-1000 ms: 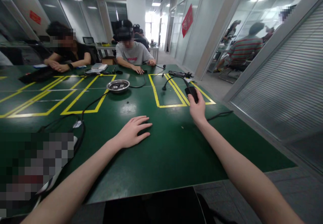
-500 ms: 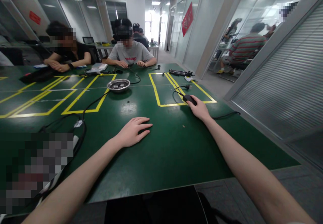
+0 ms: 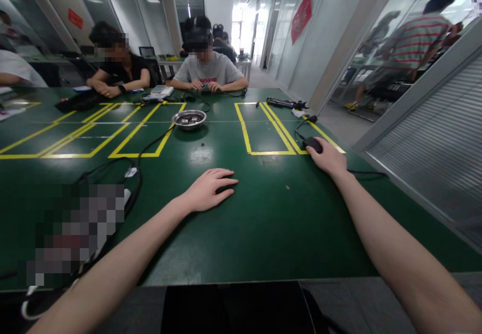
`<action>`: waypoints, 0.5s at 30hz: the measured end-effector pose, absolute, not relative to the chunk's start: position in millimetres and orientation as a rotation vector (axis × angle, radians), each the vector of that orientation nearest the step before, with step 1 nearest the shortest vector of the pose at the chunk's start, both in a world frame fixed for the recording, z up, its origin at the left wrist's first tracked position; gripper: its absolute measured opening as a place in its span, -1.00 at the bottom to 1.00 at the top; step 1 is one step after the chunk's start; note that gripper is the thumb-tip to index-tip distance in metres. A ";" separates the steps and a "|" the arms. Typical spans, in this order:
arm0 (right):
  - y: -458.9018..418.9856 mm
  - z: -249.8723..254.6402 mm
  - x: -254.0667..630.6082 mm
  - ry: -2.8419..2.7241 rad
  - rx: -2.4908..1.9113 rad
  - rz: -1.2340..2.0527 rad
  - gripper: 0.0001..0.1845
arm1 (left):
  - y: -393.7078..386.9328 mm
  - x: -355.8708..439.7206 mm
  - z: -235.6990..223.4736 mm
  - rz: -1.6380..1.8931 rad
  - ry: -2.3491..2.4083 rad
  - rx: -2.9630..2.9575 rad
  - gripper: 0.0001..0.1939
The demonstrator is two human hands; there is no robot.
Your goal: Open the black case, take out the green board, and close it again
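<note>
My right hand [image 3: 330, 156] is closed over a rounded black power adapter [image 3: 313, 144], resting on the table by the lower edge of a yellow-taped area. From the adapter a short cord curls up to a black plug [image 3: 312, 119]. A second black cord [image 3: 369, 173] comes out to the right, beyond my wrist. My left hand [image 3: 211, 191] lies palm down on the green table [image 3: 248, 233], fingers spread, with nothing in it. Part of the adapter is hidden under my right fingers.
A metal bowl [image 3: 189, 119] with small metal pieces stands ahead. Cables and a blurred-out item [image 3: 81, 228] lie at the left. A folded black tripod-like item [image 3: 286, 103] is at the far right. Two people sit across the table; one in grey [image 3: 207, 70] handles a black object.
My right hand has moved the adapter and its plug rightward across the tape. My left hand stays nearly in place. The view has shifted, and the striped-shirt person behind the glass has risen.
</note>
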State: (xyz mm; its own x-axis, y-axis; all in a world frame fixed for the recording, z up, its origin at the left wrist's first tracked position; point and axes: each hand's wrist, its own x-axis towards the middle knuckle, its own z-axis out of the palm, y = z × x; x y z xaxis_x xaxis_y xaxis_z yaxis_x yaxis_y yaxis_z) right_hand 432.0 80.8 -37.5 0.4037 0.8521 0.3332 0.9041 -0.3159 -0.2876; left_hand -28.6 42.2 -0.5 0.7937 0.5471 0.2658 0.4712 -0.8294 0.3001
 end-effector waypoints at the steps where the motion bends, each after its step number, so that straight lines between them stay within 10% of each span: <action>1: 80.4 -36.2 430.0 -1.460 -2.260 -0.181 -0.34 | 42.2 -28.7 -0.3 0.509 0.791 2.762 -0.65; 15: 78.0 -23.5 422.6 -1.103 -2.192 -0.200 -0.48 | 42.9 -32.0 -3.3 0.507 0.794 2.724 -0.63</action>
